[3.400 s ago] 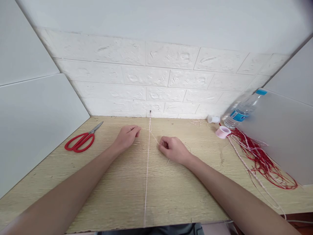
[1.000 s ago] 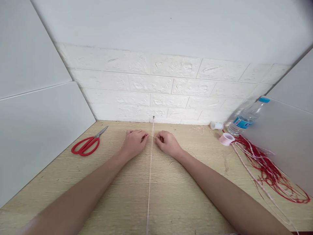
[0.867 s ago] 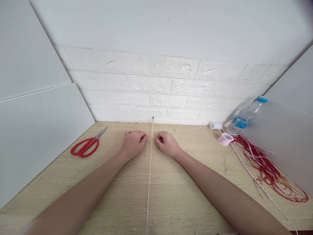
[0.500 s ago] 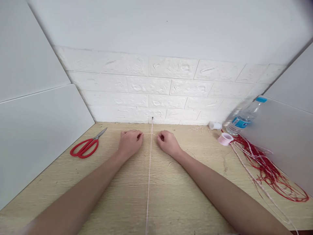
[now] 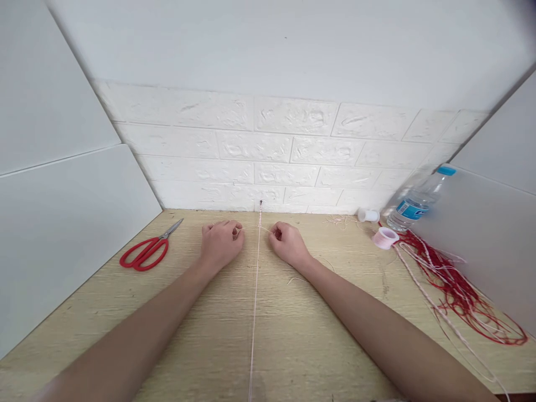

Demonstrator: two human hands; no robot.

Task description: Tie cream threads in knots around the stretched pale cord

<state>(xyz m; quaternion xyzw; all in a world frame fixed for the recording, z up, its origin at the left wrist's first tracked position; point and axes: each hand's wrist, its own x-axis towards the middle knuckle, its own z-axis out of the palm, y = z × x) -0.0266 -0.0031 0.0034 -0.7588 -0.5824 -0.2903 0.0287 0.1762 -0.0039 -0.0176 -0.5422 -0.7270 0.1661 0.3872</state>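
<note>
A pale pink cord (image 5: 255, 296) runs taut from a small dark point at the wall's foot toward me. Near its far end a thin light thread (image 5: 251, 226) crosses it, knotted or looped around it; the detail is too small to tell. On the left side, my left hand (image 5: 221, 243) is closed in a pinch on one end of the thread. My right hand (image 5: 288, 243) pinches the other end, close to the cord on its right. A loose tail of thread (image 5: 298, 279) curls on the table beside my right wrist.
Red-handled scissors (image 5: 151, 245) lie at the left. On the right are a pink thread spool (image 5: 385, 238), a white spool (image 5: 368, 215), a water bottle (image 5: 412, 204) and a heap of red cords (image 5: 464, 296). White panels flank the wooden table (image 5: 201, 346); a white brick-patterned wall (image 5: 272, 149) backs it.
My left hand has shifted slightly left, and its fingers have loosened a little. The thread between my hands now bows upward a bit. My right hand stays almost still.
</note>
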